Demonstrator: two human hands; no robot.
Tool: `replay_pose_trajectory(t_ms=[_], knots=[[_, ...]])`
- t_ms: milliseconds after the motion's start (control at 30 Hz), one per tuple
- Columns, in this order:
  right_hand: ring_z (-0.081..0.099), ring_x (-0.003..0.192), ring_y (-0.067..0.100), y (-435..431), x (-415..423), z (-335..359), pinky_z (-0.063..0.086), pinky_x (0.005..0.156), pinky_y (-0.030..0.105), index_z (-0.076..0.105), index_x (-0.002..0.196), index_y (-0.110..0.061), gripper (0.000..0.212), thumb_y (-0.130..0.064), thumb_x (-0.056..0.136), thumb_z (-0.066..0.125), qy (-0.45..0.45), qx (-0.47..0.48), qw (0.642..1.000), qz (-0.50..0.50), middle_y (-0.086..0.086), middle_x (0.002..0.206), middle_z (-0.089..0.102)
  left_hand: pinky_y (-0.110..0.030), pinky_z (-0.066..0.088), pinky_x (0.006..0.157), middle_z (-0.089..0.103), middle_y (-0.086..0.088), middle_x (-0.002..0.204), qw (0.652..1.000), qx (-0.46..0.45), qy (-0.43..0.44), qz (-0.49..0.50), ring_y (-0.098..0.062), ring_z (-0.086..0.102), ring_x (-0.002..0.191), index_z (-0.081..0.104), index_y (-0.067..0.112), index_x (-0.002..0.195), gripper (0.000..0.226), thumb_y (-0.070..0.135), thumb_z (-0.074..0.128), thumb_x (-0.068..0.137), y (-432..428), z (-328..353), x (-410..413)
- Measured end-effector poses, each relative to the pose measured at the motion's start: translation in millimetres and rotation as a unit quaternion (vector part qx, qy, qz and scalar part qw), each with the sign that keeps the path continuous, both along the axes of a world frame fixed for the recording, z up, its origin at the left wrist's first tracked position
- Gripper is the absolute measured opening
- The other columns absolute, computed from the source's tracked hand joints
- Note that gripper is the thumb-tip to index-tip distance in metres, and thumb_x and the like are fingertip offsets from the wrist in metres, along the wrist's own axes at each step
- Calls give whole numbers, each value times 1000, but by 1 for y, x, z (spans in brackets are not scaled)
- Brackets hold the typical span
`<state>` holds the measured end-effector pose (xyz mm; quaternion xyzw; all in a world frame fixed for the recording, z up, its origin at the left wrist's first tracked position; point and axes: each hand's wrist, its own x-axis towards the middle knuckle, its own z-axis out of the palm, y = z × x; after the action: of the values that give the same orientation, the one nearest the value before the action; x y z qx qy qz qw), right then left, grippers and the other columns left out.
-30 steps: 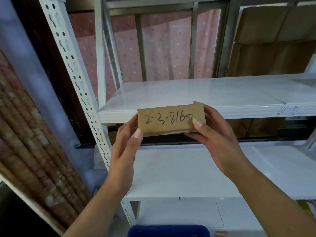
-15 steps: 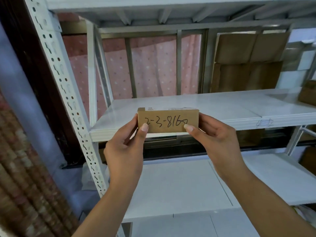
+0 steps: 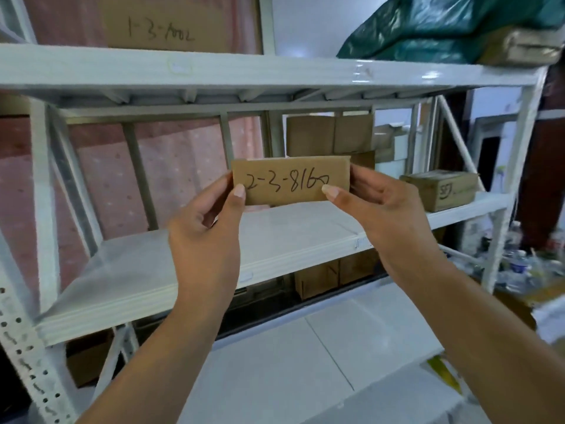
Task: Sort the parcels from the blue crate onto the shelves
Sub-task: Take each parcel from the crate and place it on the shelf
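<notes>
Brown cardboard fills the middle of my view: one small parcel point(image 3: 290, 180), marked 2-3-8160 in black pen, pinched at its two short ends. My left hand point(image 3: 204, 237) clamps the left end, thumb on the front face; my right hand point(image 3: 382, 209) does the same on the right end. Both are closed on the parcel, which hangs in the air in front of the middle shelf point(image 3: 137, 270), above its board and not touching it.

I judge the sort to be partway through. This parcel is lifted and its code read, but not yet set down. Placing it is what remains, along with whatever the blue crate holds; the crate is out of view, so I cannot say how many are left.

Counting outward: two hands, one parcel held. On the middle shelf at the far right sits one taped box point(image 3: 440, 189). Further back stand stacked cartons point(image 3: 330, 136), at least two, possibly beyond the rack. The top shelf point(image 3: 244, 71) carries one green bag point(image 3: 428, 29) and one flat carton marked 1-3-A002 point(image 3: 165, 26). Three shelf boards show, the lowest shelf point(image 3: 290, 362) bare where I can see it.
</notes>
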<state>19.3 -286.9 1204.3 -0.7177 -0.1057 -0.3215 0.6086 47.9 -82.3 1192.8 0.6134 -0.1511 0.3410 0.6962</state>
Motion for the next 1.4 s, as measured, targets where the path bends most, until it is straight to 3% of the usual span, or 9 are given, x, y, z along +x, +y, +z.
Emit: replay_pose_trajectory(t_ms=[167, 333, 400, 533, 700, 800, 1000, 1200, 1400], knots=[[75, 112, -5, -45, -9, 23, 56, 105, 28, 77, 123, -38, 33, -20, 96, 80, -17, 4, 999, -27, -22, 112, 82, -25, 54, 103, 76, 37, 101, 999, 17, -17, -32, 4, 71, 111, 71, 53, 110, 31, 23, 67, 103, -47, 28, 1], [74, 107, -11, -98, -5, 47, 54, 97, 22, 76, 108, -49, 27, -25, 96, 79, -31, -15, 999, -35, -29, 106, 81, -12, 50, 101, 75, 37, 105, 997, 55, -40, -40, 14, 65, 110, 71, 45, 127, 30, 28, 62, 105, -95, 52, 9], [73, 106, -13, -121, 2, 58, 51, 91, 16, 75, 104, -51, 27, -26, 96, 78, -42, -24, 998, -33, -31, 105, 81, -18, 51, 104, 74, 38, 105, 996, 60, -46, -38, 10, 66, 112, 70, 48, 125, 29, 29, 62, 105, -118, 63, 15], [73, 110, -6, -172, 29, 80, 52, 92, 15, 76, 123, -40, 30, -26, 97, 78, -64, -28, 997, -30, -25, 110, 82, -26, 53, 105, 73, 40, 104, 996, 60, -68, -2, 6, 68, 112, 66, 59, 110, 33, 26, 64, 104, -168, 87, 35], [74, 107, -5, -236, 78, 121, 56, 96, 22, 79, 126, -36, 32, -33, 94, 81, -84, -46, 995, -13, -25, 107, 82, -27, 52, 108, 74, 25, 116, 994, 39, -89, 53, 4, 68, 112, 71, 41, 130, 30, 28, 64, 104, -227, 114, 65], [75, 102, -6, -267, 107, 143, 56, 88, 12, 80, 126, -32, 32, -31, 94, 82, -102, -53, 993, 7, -23, 107, 83, -32, 54, 109, 76, 18, 120, 991, 39, -105, 77, 1, 70, 113, 73, 37, 128, 29, 25, 66, 103, -255, 132, 85], [75, 107, -2, -294, 161, 176, 55, 98, 23, 80, 120, -34, 28, -36, 93, 83, -115, -62, 991, 34, -21, 108, 83, -37, 54, 109, 76, 16, 119, 983, 63, -120, 125, -6, 69, 116, 73, 34, 123, 23, 25, 65, 104, -279, 166, 117], [75, 103, -6, -284, 197, 201, 55, 92, 15, 79, 113, -34, 20, -29, 94, 82, -149, -54, 985, 70, -20, 107, 82, -41, 55, 109, 73, 9, 125, 977, 72, -135, 147, -12, 68, 120, 70, 23, 131, 29, 24, 66, 103, -265, 194, 153], [76, 107, 1, -264, 227, 223, 59, 104, 32, 80, 118, -28, 25, -25, 93, 83, -162, -52, 983, 63, -16, 110, 83, -40, 55, 108, 72, 10, 123, 970, 99, -148, 164, -13, 68, 118, 68, 26, 126, 22, 23, 64, 104, -248, 218, 178]])
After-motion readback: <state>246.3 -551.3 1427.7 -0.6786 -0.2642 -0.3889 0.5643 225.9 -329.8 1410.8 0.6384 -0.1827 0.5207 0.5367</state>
